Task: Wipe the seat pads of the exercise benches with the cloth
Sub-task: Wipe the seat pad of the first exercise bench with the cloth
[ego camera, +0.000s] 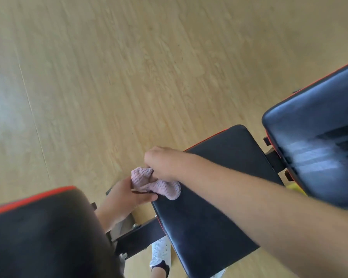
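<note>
A pink knitted cloth (157, 184) is bunched at the left corner of the middle black seat pad (215, 199), which has red piping. My right hand (165, 163) reaches across the pad from the right and is closed over the cloth from above. Just left of the pad's edge, my left hand (127, 194) comes up from below with its fingers against the cloth's underside and the pad corner. Another black pad (42, 233) fills the lower left. A third, glossy pad (317, 137) lies at the right.
Pale wood-look flooring (129, 67) fills the top and left of the view. A black metal bench frame (139, 237) joins the pads below my left hand. My white shoe (161, 255) stands on the floor under the frame. Something yellow (293, 187) shows beneath the right pad.
</note>
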Available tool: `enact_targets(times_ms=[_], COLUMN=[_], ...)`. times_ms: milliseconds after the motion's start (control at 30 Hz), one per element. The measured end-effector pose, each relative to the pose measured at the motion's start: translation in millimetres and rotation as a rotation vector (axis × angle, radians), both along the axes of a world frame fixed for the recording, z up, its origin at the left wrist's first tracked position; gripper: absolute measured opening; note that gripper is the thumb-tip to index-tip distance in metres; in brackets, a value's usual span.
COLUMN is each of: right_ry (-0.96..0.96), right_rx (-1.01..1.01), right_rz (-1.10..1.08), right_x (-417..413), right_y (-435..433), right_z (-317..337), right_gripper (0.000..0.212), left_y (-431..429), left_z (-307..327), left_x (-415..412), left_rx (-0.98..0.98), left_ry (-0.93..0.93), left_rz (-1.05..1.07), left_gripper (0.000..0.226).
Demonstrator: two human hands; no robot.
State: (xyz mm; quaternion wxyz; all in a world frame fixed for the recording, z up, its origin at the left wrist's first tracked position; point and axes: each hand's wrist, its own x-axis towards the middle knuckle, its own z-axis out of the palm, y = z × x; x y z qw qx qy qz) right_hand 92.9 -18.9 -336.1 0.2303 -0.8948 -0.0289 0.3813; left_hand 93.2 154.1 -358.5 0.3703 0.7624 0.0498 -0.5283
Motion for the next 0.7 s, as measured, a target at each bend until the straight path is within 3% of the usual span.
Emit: enact_targets(times_ms=[67, 133, 267, 500, 600, 700], right_ry=[0.042, 0.064, 0.052, 0.089, 0.066, -0.002], right_rx=[-0.098, -0.158, -0.266, 0.012, -0.077, -0.2], right_rz=[0.057, -0.012, -0.191, -0.084, -0.185, -0.437], right_x=[-4, -14, -33, -19, -29, -59], right_y=[-46, -117, -220, -115, -153, -212], right_z=[-2, -4, 11, -4, 3, 13], right_gripper=[0.034, 0.034, 0.04, 0.043, 0.046, 0.05], left_y=[0, 1, -2, -7, -11, -13], left_z=[-5, -6, -1, 5, 7, 11], left_x=[2, 2, 0, -4, -4, -5], left_rx=[0.045, 0.055, 0.012, -0.024, -0.022, -0.025], left_ry=[-0.001, 0.002, -0.017, 0.004, 0.006, 0.017], left_rz=[-0.022, -0.029, 0.004, 0.066, 0.046, 0.061], left_gripper=[0.055, 0.054, 0.075, 0.069, 0.064, 0.062])
